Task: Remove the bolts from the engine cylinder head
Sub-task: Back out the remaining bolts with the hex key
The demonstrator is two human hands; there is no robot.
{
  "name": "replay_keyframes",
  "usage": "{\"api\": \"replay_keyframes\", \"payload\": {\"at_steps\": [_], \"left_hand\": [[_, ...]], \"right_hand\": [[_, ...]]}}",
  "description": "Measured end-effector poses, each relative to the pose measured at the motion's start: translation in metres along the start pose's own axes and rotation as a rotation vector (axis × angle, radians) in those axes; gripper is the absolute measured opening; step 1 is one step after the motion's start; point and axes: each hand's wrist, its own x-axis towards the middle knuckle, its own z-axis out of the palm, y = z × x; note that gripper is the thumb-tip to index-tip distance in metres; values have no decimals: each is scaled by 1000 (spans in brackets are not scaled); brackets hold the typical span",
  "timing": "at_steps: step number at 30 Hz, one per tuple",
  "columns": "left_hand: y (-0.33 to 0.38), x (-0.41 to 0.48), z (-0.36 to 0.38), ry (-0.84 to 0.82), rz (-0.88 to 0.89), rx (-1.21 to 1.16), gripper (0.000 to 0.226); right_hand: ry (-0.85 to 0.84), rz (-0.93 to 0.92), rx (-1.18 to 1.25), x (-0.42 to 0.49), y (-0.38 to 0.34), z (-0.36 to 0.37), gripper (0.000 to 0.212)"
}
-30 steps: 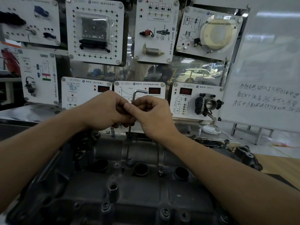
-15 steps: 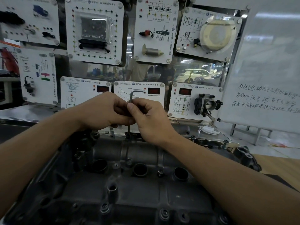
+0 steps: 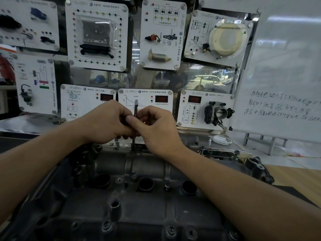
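The dark grey cylinder head (image 3: 147,211) fills the lower half of the view, with three round wells across its middle. A dark hex key (image 3: 135,108) stands upright, its lower tip set in a bolt (image 3: 132,148) on the head's far edge. My left hand (image 3: 106,122) and my right hand (image 3: 156,126) meet around the key's shaft, and the fingers of both pinch it. Several more bolts (image 3: 171,229) sit along the near edge. Others stand raised at the far right (image 3: 202,149).
A display board (image 3: 97,35) of white training panels with car parts stands right behind the head. A whiteboard (image 3: 284,80) with handwriting leans at the right. A white cable (image 3: 220,140) lies on the metal shelf. Wooden tabletop (image 3: 291,174) shows at right.
The hex key has turned: its short bent arm, which pointed right above my hands, no longer sticks out sideways. Both hands stay at the shaft.
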Motion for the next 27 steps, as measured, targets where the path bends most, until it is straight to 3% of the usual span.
{"api": "replay_keyframes", "payload": {"at_steps": [7, 12, 27], "left_hand": [[-2, -1, -2, -33, 5, -98, 6], [-2, -2, -6, -169, 13, -140, 14], [-3, 2, 0, 6, -31, -18, 13]], "right_hand": [[-83, -47, -57, 0, 1, -1, 7], [-129, -80, -146, -1, 0, -3, 20], [-22, 39, 41, 0, 0, 0, 11]]}}
